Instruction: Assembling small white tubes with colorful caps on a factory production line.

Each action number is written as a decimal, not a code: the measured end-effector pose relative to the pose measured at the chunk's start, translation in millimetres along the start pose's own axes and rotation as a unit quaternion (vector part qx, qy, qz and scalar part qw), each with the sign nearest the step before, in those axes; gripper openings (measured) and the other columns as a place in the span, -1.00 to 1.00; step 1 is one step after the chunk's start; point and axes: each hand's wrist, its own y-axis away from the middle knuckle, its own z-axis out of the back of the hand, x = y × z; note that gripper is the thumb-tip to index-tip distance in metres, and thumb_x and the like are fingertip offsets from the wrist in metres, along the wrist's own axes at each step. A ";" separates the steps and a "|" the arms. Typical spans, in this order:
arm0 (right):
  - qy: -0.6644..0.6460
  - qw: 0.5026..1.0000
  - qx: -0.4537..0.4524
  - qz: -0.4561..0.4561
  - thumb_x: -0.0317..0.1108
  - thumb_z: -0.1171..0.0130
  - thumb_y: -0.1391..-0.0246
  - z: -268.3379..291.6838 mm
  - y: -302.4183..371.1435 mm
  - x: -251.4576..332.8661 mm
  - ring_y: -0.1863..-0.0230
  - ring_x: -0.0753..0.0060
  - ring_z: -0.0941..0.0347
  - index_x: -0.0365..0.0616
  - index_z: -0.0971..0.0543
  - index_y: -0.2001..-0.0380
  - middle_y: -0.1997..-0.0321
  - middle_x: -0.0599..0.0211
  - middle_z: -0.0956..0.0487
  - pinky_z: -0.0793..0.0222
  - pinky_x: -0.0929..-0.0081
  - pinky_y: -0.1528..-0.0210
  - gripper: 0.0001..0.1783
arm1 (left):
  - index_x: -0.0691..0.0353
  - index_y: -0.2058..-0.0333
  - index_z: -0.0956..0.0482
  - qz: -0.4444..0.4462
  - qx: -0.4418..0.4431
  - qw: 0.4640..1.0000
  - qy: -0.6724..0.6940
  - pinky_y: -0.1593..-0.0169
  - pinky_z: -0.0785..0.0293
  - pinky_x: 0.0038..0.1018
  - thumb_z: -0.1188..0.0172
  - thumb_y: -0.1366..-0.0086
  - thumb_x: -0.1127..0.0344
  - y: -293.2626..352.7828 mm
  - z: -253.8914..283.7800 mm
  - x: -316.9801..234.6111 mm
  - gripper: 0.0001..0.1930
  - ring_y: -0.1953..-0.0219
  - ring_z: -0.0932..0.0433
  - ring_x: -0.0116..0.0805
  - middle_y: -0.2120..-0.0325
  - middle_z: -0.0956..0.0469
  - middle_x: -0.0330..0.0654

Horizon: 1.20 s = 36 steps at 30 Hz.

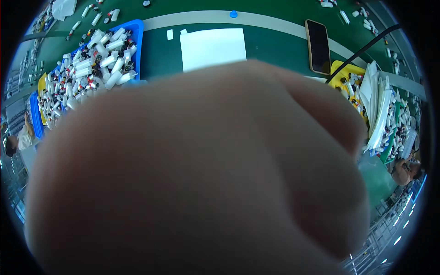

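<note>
Takes in a busy workroom with a wide green surface [275,46], crossed by a pale curved strip [192,19], and with a person [25,136] at the far left edge. Shows, close to the camera, one of the hands [197,169], blurred and covering most of the lower middle. Cannot tell left from right, nor how far open, nor any hold on a thing. Shows at upper left, just beyond the blurred skin, a blue tray [139,39] heaped with small white parts [87,64], some with dark or red ends. Includes at right a yellow tray [338,68] with more such parts, beside thin white sheets [376,107] bunched upright. Shows straight ahead a flat white paper [213,46], lower edge hidden; then a dark-screened phone [318,46] across the strip, a black cable [362,50] slanting over the yellow tray, and a tiny blue knob [233,14].
</note>
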 end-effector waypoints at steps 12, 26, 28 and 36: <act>0.043 0.998 0.039 -0.020 -0.51 -0.16 0.09 7.9 -1.7 13.6 0.33 0.18 -0.50 -0.18 -0.45 0.33 0.45 0.23 -0.49 -0.46 0.28 0.25 -0.81 | 0.02 0.58 -0.44 0.034 -0.001 0.999 -0.030 0.49 -0.25 -0.40 -0.13 -0.29 0.32 4.5 0.0 -10.8 -0.77 0.51 -0.36 -0.34 0.54 -0.41 -0.34; -0.032 0.999 -0.026 0.011 -0.49 -0.26 0.03 -11.6 -3.6 -8.2 0.35 0.11 -0.46 -0.14 -0.49 0.42 0.44 0.24 -0.50 -0.39 0.20 0.24 -0.87 | 0.05 0.61 -0.42 0.223 0.102 0.942 -0.230 0.46 -0.25 -0.40 -0.14 -0.27 0.29 -1.7 9.0 -48.5 -0.75 0.45 -0.36 -0.31 0.52 -0.40 -0.34; -0.052 0.998 -0.023 -0.016 -0.49 -0.26 0.02 -8.1 -3.8 -9.2 0.34 0.11 -0.46 -0.14 -0.49 0.43 0.42 0.23 -0.51 -0.38 0.19 0.23 -0.88 | 0.15 0.43 -0.49 0.187 0.108 0.953 -0.213 0.32 -0.30 -0.37 -0.13 -0.22 0.29 14.8 38.6 -11.4 -0.90 0.37 -0.40 -0.26 0.43 -0.44 -0.24; -0.118 0.990 0.044 -0.055 -0.51 -0.27 -0.02 -16.1 -4.1 -24.0 0.32 0.12 -0.49 -0.18 -0.50 0.39 0.43 0.20 -0.52 -0.38 0.25 0.16 -0.87 | 0.10 -0.41 -0.21 0.333 0.109 0.623 -0.699 -0.46 0.08 0.05 -0.13 -0.34 0.16 171.0 69.4 87.7 -0.32 -0.48 -0.04 0.07 -0.45 -0.08 0.01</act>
